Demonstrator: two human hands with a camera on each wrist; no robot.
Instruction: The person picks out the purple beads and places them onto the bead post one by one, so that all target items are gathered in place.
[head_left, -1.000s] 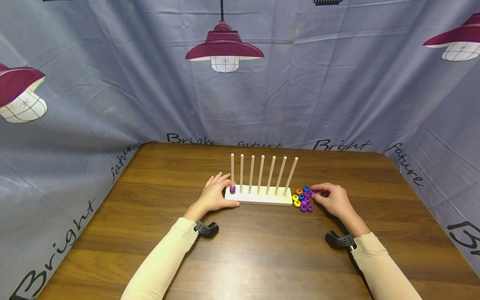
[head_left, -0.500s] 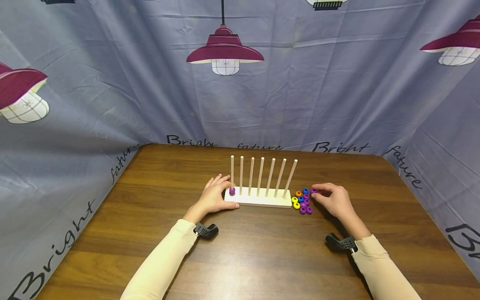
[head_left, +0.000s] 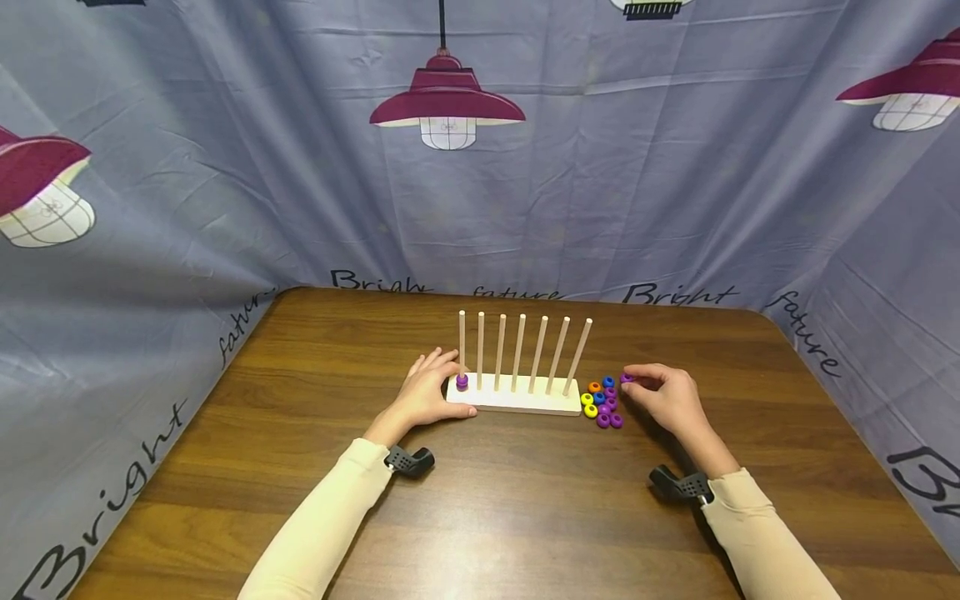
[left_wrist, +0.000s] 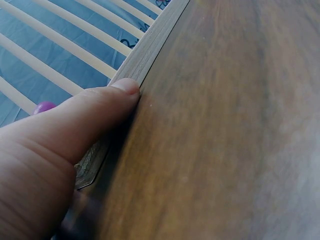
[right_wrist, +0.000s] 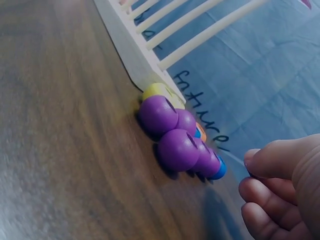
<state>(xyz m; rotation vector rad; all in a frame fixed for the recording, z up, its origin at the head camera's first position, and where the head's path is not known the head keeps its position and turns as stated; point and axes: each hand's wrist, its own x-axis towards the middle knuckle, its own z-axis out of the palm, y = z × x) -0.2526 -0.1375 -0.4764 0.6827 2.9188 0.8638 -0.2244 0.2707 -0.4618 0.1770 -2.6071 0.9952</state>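
While the left hand point(head_left: 422, 399) clasps the rack point(head_left: 525, 402), the right's point(head_left: 667, 398) pinched bead point(head_left: 626, 378) has separated.

The left hand point(head_left: 427, 392) covers part of the left end of the wooden rack point(head_left: 525, 403). In the left wrist view its thumb hides all but a small curve of the stacked beads point(head_left: 462, 382) there, and the patch beneath it is too dark to make out. Both wrist views cut off the tops of the pegs point(right_wrist: 212, 33). The right hand point(head_left: 667, 400) runs out of its wrist view, where the held bead point(head_left: 627, 378) is hidden. Loose beads point(right_wrist: 179, 150) block most of the orange bead point(right_wrist: 202, 131). The near corners of the tabletop point(head_left: 487, 517) and both sleeves point(head_left: 330, 508) leave the head view.
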